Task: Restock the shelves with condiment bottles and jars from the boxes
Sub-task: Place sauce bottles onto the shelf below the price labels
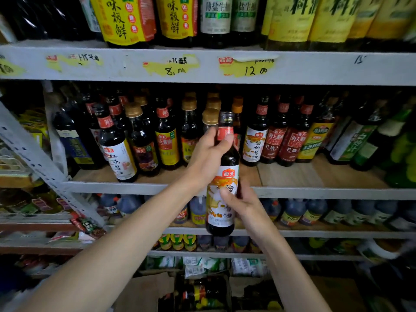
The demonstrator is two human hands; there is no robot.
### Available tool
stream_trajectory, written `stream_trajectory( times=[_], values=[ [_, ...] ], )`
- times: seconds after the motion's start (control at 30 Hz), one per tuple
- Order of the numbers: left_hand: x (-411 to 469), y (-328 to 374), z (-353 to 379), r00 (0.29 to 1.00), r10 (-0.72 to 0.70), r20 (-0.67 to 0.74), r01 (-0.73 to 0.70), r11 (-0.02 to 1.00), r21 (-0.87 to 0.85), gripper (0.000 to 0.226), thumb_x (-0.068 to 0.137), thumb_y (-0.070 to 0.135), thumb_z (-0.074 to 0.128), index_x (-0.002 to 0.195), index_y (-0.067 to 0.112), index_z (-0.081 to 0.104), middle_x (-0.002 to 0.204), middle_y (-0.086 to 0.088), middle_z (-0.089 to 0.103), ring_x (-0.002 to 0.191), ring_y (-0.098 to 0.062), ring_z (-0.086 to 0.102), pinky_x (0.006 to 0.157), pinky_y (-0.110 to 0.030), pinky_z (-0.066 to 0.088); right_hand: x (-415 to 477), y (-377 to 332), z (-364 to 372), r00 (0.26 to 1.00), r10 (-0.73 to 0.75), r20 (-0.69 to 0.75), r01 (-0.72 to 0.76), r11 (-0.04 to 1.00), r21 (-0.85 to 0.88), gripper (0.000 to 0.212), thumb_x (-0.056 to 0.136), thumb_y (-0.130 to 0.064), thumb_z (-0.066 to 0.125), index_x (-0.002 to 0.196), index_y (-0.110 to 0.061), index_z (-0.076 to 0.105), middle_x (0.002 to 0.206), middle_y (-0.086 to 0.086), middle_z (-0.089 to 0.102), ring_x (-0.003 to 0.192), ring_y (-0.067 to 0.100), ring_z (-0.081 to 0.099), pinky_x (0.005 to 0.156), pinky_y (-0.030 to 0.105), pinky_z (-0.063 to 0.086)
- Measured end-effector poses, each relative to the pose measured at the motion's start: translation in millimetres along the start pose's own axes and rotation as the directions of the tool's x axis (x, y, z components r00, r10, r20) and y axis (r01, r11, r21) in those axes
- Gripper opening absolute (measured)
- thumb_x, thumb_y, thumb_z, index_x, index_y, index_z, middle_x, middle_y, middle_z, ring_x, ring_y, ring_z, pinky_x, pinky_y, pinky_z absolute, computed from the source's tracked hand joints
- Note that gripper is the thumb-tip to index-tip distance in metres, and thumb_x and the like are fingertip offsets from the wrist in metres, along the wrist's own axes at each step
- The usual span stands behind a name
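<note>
A bottle (226,170) is held upright before the shelf (315,192) edge, off its board. Its neck is gripped by the left hand (207,154); its label is pinched by the right hand (240,203).

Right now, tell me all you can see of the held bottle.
The bottle is glassy, dark-filled, with dark cap, red neck band and white label with red logo and orange picture. Held near upright, off the shelf. The left hand grips its neck; the right hand holds its label.
</note>
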State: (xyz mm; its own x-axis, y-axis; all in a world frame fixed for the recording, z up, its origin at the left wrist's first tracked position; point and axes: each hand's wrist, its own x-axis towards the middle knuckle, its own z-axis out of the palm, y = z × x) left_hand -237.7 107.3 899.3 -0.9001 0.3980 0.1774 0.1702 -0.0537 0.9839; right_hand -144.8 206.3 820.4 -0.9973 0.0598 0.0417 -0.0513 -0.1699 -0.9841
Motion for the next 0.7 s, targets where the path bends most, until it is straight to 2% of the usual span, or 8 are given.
stream_trajectory(
  times=[0.07, 0.13, 0.2, 0.33, 0.43, 0.53, 0.6, 0.7],
  values=[
    [15, 7, 21, 0.998, 0.034, 0.047, -0.033, 0.999, -0.008, 0.019, 0.088, 0.036, 0.056, 0.102, 0.023, 0.059, 0.101, -0.008, 0.07, 0.098, -0.025, 0.067, 0.098, -0.05, 0.051, -2, -9, -17, 0.992, -0.081, -0.101, 0.053, 0.966, -0.254, 0.057, 0.084, -0.036, 0.076, 0.132, -0.028, 0.046, 0.121, -0.012, 0.066, 0.113, 0.005, 0.062, 0.09, 0.022, 0.052],
    [30, 11, 42, 0.993, 0.049, 0.11, -0.048, 0.999, -0.012, 0.019, 0.089, 0.033, 0.055, 0.105, 0.022, 0.058, 0.107, -0.012, 0.069, 0.102, -0.026, 0.066, 0.101, -0.05, 0.049, 4, -14, -34, 0.955, -0.135, -0.265, -0.01, 0.876, -0.482, 0.059, 0.081, -0.031, 0.081, 0.128, -0.024, 0.047, 0.116, -0.01, 0.065, 0.108, 0.006, 0.062, 0.089, 0.031, 0.054],
    [45, 12, 58, 0.986, 0.049, 0.162, -0.052, 0.998, 0.019, 0.024, 0.092, 0.028, 0.055, 0.113, 0.016, 0.057, 0.114, -0.019, 0.067, 0.108, -0.031, 0.065, 0.102, -0.051, 0.047, 14, -19, -49, 0.914, -0.167, -0.368, -0.082, 0.814, -0.575, 0.06, 0.077, -0.031, 0.084, 0.124, -0.018, 0.05, 0.112, -0.003, 0.066, 0.104, 0.014, 0.063, 0.088, 0.041, 0.054],
    [78, 12, 74, 0.974, 0.024, 0.226, -0.044, 0.996, 0.082, 0.012, 0.099, 0.014, 0.057, 0.111, 0.016, 0.06, 0.112, -0.01, 0.072, 0.105, -0.019, 0.068, 0.093, -0.033, 0.053, 37, -20, -74, 0.864, -0.238, -0.443, -0.091, 0.791, -0.604, 0.064, 0.074, -0.027, 0.087, 0.124, -0.014, 0.05, 0.105, -0.005, 0.064, 0.099, 0.014, 0.062, 0.082, 0.034, 0.053],
    [97, 12, 77, 0.973, 0.036, 0.229, -0.078, 0.982, 0.174, 0.011, 0.096, 0.015, 0.062, 0.107, 0.02, 0.062, 0.111, -0.003, 0.072, 0.107, -0.014, 0.067, 0.098, -0.035, 0.05, 55, -16, -88, 0.839, -0.277, -0.469, -0.08, 0.789, -0.609, 0.063, 0.073, -0.023, 0.088, 0.121, -0.015, 0.049, 0.1, -0.007, 0.06, 0.097, 0.014, 0.062, 0.077, 0.029, 0.05],
    [106, 8, 78, 0.967, 0.068, 0.245, -0.136, 0.952, 0.273, 0.012, 0.096, 0.021, 0.064, 0.105, 0.028, 0.063, 0.101, 0.019, 0.067, 0.091, 0.014, 0.06, 0.083, -0.018, 0.047, 72, -9, -100, 0.828, -0.281, -0.486, -0.073, 0.805, -0.589, 0.064, 0.071, -0.02, 0.089, 0.12, -0.015, 0.048, 0.11, 0.0, 0.065, 0.102, 0.017, 0.064, 0.082, 0.034, 0.054],
    [110, 2, 79, 0.967, 0.086, 0.239, -0.161, 0.936, 0.314, 0.017, 0.096, 0.021, 0.064, 0.113, 0.025, 0.062, 0.103, 0.018, 0.065, 0.093, 0.012, 0.057, 0.082, -0.015, 0.045, 80, -3, -105, 0.824, -0.292, -0.486, -0.074, 0.795, -0.602, 0.062, 0.07, -0.021, 0.09, 0.116, -0.016, 0.049, 0.107, -0.001, 0.066, 0.099, 0.017, 0.065, 0.081, 0.034, 0.055],
    [113, -10, 79, 0.969, 0.091, 0.229, -0.167, 0.925, 0.341, 0.029, 0.097, 0.019, 0.063, 0.125, 0.016, 0.06, 0.118, 0.005, 0.066, 0.111, -0.009, 0.061, 0.096, -0.027, 0.048, 89, 7, -108, 0.823, -0.284, -0.491, -0.097, 0.782, -0.616, 0.058, 0.068, -0.023, 0.09, 0.108, -0.018, 0.048, 0.1, -0.003, 0.065, 0.095, 0.018, 0.067, 0.076, 0.033, 0.055]
  ],
)
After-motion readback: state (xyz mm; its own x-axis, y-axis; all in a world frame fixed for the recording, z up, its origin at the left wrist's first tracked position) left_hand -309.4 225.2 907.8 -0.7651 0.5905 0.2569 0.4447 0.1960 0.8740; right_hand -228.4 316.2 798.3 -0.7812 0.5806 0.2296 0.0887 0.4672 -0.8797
